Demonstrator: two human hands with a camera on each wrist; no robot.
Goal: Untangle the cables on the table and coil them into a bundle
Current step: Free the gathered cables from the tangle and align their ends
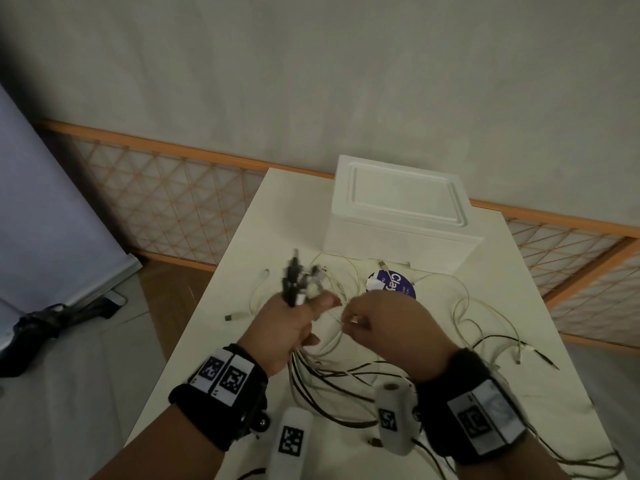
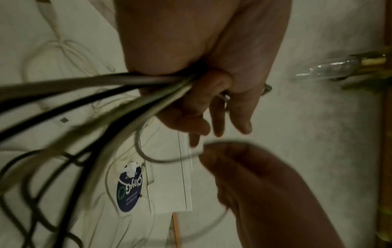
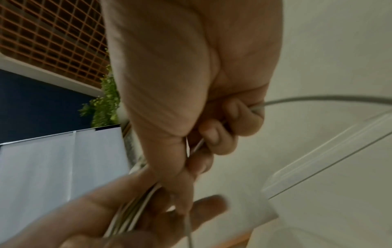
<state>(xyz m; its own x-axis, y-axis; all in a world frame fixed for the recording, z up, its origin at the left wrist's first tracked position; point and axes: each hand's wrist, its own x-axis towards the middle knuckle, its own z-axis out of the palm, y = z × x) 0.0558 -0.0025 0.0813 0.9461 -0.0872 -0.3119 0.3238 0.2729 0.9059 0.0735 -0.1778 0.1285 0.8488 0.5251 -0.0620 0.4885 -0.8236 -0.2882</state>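
Left hand (image 1: 287, 327) is clutching the gathered cables (image 1: 298, 282); right hand (image 1: 384, 323) is pinching a white cable (image 3: 318, 98), likely adding it next.

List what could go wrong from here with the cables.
The left hand grips a bunch of cables whose tails lie looped and crossed on the table; pulling may tighten the tangle. The right hand pinches one thin white cable, which could drag the purple disc.

We see the box (image 1: 398, 216) at the worktop's (image 1: 519, 306) far end, cables (image 1: 478, 327) spread before it, a round lid (image 1: 398, 284) between.
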